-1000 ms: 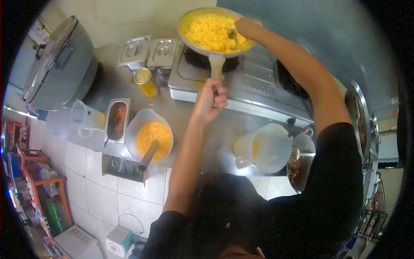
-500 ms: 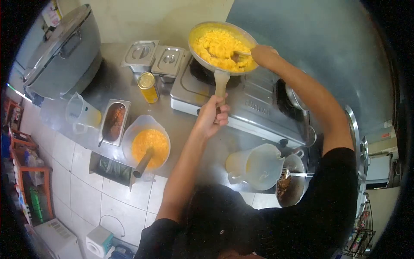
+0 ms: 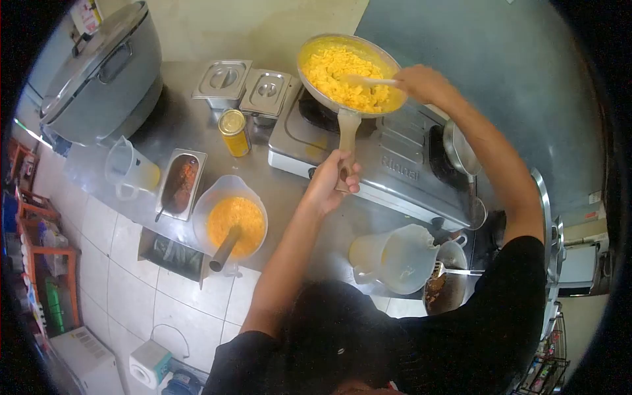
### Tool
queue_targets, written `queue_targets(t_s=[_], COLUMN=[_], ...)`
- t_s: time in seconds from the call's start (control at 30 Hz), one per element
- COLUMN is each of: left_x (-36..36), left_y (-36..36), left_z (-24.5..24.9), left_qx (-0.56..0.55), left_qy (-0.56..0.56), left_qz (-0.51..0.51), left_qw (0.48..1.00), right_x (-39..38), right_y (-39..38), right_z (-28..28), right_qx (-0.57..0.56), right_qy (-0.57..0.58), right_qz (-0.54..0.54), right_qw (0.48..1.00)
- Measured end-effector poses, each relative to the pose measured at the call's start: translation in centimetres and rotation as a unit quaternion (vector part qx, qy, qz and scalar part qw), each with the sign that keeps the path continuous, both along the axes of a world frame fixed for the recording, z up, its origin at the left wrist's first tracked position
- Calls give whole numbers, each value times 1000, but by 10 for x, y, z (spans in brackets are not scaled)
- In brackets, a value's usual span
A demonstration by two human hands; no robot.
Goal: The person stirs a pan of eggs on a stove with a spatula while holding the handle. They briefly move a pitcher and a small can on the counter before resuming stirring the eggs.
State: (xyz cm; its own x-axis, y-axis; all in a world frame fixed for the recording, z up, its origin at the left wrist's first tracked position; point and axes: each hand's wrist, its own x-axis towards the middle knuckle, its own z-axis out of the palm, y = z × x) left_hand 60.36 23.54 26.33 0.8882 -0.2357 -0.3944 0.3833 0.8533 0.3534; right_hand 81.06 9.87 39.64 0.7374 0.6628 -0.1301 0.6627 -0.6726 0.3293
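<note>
Pan: Your frying pan [image 3: 304,72] sits on the left burner of a steel gas stove [image 3: 395,164], at the far side of the table [image 3: 191,125], near the wall.
Contents: Yellow, crumbly food [image 3: 342,69] fills the pan almost to the rim.
Left hand: Your left hand [image 3: 334,183] is wrapped around the near end of the pan's pale handle [image 3: 347,131], fingers curled tight over it.
Right hand: Your right hand [image 3: 424,82] hovers at the pan's right rim, fingers pinched on a pale utensil [image 3: 368,80] that lies across the food. The hand is blurred, so you cannot tell the exact grip.
Beside the stove: Two lidded steel containers [image 3: 224,79] [image 3: 266,89] stand side by side just left of the burner, with a yellow can [image 3: 235,131] upright in front of them.
Near edge, left: A clear bowl of orange mixture [image 3: 234,220] holds a tool handle that leans toward you. Beside it lie a steel tray of dark sauce [image 3: 181,184] and a clear measuring jug [image 3: 128,171].
Far left: A large lidded steel pot [image 3: 102,72] takes up the corner.
Near edge, right: A plastic jug [image 3: 395,257] stands below the stove, touching a small pot of dark food [image 3: 444,289] with a spoon in it.
</note>
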Motion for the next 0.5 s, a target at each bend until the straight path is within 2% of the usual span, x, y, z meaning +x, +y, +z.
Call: queue_targets(t_s=[0.13,0.23,0.3,0.4,0.5], left_x=[0,-1,1,0,1], left_y=[-2,2,4,3,5], left_z=[-4,-1,2,1,1], left_qx=[9,44,63,73,67], left_qy=[8,-13,-21,-7,-8], left_qz=[-11,-39,-51,-62,-56], left_qw=[1000,998,996,995,996], right_x=[34,102,105,73,-8], right_y=[6,22,55,78,68], right_z=[-7,-50,-61,-60,-23], right_qx=[8,1,5,-29,-72], right_qy=[-60,-22,-5,10,18], right_qz=[-117,-81,-25,80,47], right_qw=[991,996,1000,996,996])
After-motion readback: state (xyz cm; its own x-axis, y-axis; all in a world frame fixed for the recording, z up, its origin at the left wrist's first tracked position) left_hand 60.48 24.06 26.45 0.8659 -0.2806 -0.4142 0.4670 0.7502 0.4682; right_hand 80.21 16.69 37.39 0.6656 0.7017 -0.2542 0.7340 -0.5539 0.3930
